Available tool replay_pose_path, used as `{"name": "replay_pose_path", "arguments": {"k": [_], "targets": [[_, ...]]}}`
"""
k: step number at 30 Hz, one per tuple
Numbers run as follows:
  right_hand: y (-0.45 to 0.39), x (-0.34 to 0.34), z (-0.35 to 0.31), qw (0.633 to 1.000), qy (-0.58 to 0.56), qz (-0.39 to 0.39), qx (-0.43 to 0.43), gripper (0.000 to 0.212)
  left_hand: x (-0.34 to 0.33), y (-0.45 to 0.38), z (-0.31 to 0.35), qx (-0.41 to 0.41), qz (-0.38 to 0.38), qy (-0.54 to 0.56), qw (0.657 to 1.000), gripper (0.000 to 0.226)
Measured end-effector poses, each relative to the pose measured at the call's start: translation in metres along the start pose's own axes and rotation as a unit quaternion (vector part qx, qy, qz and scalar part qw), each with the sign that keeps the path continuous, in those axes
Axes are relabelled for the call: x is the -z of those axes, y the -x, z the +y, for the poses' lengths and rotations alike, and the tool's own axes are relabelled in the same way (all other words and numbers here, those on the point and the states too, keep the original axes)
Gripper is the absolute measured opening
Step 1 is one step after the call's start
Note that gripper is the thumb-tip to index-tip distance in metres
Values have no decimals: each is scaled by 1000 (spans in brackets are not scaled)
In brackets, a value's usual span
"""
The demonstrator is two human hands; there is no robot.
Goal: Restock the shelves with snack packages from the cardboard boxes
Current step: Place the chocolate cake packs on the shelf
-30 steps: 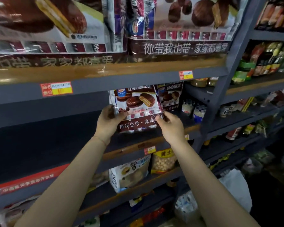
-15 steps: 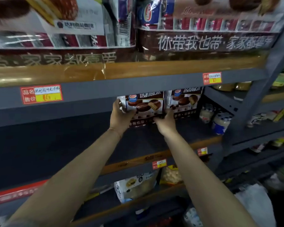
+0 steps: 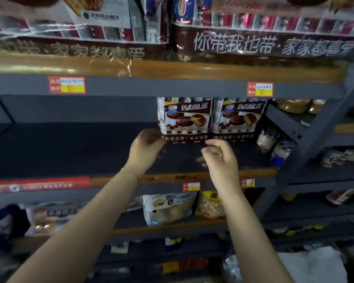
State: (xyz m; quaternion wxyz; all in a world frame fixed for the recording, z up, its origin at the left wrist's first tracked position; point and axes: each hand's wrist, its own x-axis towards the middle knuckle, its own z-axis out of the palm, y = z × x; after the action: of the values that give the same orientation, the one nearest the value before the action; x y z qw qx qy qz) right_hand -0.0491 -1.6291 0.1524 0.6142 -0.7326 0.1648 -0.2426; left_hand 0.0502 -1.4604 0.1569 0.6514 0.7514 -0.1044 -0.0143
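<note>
Snack packages sit upright on the middle shelf point(image 3: 70, 152): I see the left chocolate-pie package point(image 3: 185, 119) standing touching its twin, the right chocolate-pie package point(image 3: 238, 120), both far back on the dark board and close to the shelf's right end. My left hand point(image 3: 144, 150) reaches in with its fingertips at the lower left corner of the left package; whether that grip pinches the wrapper or merely touches it, I cannot tell, since blur hides the fingers. My right hand point(image 3: 221, 160) hangs just in front of the packages, near their lower edge, fingers loosely curled and holding nothing, so that grip is released. Above, the top shelf point(image 3: 172, 86) carries large bags point(image 3: 264, 27) of the same brand, with two red-and-yellow price tags point(image 3: 66, 85) on its grey front. On the shelf below lie a pale snack bag point(image 3: 168, 209) and a yellow bag point(image 3: 209, 205) beside it. Small jars point(image 3: 268, 137) stand to the right of the two packages, by the grey upright.
</note>
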Motion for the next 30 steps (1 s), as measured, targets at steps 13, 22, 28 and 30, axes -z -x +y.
{"name": "replay_pose_path", "arguments": {"k": [13,22,28,30], "targets": [[180,-22,68,965,54,-230,-117,12,81,213,-65,115,1,-88,989,12],[296,-205,20,909,129,-396,-27,11,297,311,-105,177,71,-80,978,15],[425,-399,-19,845,150,-513,21,10,497,410,-144,187,236,-18,953,9],[466,-453,-34,819,148,-553,41,10,549,439,-155,193,293,4,937,10]]}}
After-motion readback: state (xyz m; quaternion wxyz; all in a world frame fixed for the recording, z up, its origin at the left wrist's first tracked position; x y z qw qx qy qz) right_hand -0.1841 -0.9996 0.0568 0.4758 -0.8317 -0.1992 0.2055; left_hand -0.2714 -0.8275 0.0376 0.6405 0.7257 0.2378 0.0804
